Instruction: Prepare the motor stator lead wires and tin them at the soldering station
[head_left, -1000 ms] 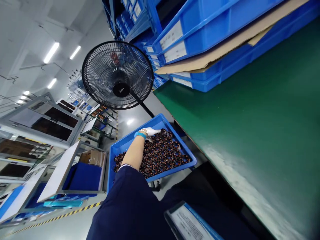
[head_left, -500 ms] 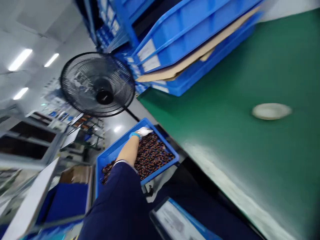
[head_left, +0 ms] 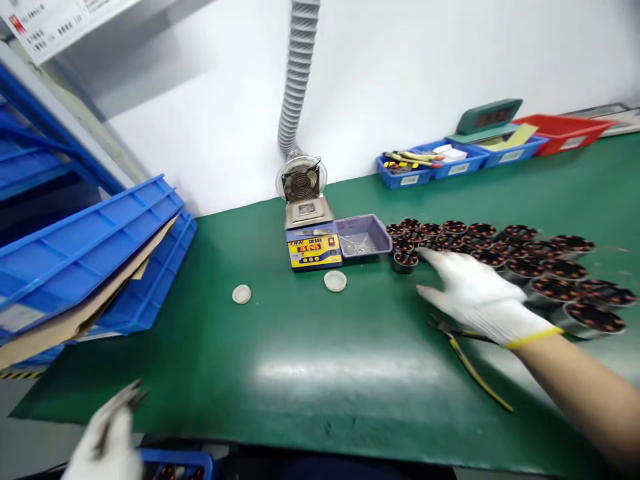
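And here's the right hand (head_left: 473, 287), gloved, over the green bench (head_left: 300, 367), thumb and fingers well parted, nothing visible between them! The fingertips are just beside the front copper-wound stator (head_left: 405, 262), a small metal-cased cylinder at the near left edge of the pack. The other copper-wound stators (head_left: 523, 268) stand in close rows behind and to the right of the hand, copper ends up.

Good handling here, I'd judge, means fingers on the smooth metal wall, not on the windings. The rows stand tight, so working from the outer edge should spare the neighbours a knock. And watch that wrist: the yellow-handled cutters (head_left: 467, 362) lie right under it, easily snagged by a low sleeve or cuff. Sliding them aside would give cleaner room.

Down at lower left, the left hand (head_left: 110, 433) is a blur beside the blue tray (head_left: 200, 459), where more copper-wound pieces show. Its fingers look bent together, something dark at the tips, but whether that's a held part or a soiled glove I cannot tell. A steady, level left hand would serve best, away from the tray rim. The yellow-fronted digital unit (head_left: 313, 252) shows lit red figures, so gloves are best kept well off its top!
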A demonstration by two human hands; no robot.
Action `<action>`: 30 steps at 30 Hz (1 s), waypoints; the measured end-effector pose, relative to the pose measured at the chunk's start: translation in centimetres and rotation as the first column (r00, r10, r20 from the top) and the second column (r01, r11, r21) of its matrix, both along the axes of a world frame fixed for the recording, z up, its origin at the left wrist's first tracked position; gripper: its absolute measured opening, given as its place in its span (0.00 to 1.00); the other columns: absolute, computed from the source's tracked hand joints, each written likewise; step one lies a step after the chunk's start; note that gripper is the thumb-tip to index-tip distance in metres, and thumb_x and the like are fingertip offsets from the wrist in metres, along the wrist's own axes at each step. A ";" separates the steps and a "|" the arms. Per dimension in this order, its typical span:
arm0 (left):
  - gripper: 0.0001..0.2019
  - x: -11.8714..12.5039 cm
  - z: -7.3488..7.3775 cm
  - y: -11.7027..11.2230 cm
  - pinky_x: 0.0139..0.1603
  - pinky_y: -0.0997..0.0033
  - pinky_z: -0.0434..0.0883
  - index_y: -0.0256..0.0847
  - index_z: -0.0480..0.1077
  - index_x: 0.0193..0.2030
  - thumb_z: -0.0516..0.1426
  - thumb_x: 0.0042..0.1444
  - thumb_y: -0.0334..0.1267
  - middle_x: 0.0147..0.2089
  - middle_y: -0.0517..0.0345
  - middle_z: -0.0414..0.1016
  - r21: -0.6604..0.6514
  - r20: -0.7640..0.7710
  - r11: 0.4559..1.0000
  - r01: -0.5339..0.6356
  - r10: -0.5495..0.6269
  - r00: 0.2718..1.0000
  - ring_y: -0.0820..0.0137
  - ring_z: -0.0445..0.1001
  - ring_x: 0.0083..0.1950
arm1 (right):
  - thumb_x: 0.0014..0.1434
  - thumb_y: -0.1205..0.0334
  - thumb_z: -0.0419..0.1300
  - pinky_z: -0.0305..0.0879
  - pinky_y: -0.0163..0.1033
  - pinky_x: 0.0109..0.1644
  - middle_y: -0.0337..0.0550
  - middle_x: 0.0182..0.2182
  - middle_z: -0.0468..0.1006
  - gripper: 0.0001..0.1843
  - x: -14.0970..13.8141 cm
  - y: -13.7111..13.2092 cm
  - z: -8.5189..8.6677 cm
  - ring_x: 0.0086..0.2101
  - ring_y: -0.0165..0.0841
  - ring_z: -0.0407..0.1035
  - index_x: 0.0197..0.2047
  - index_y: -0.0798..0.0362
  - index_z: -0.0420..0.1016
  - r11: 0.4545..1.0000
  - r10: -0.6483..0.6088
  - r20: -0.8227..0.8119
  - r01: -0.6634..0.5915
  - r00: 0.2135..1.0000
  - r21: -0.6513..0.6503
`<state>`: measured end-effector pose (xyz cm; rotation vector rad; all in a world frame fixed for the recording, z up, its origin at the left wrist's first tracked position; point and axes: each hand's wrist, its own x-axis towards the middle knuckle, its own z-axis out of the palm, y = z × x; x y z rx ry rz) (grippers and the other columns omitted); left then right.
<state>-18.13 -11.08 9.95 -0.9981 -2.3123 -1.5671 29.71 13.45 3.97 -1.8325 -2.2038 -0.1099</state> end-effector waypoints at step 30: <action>0.36 20.4 -7.7 13.1 0.16 0.74 0.46 0.37 0.72 0.34 0.67 0.39 0.73 0.21 0.60 0.69 0.512 0.859 0.286 0.810 -0.141 -0.492 0.77 0.57 0.16 | 0.58 0.42 0.61 0.76 0.48 0.55 0.49 0.50 0.82 0.21 -9.5 -9.0 1.1 0.49 0.44 0.77 0.32 0.52 0.81 0.919 0.021 -0.844 -0.343 0.535 -0.194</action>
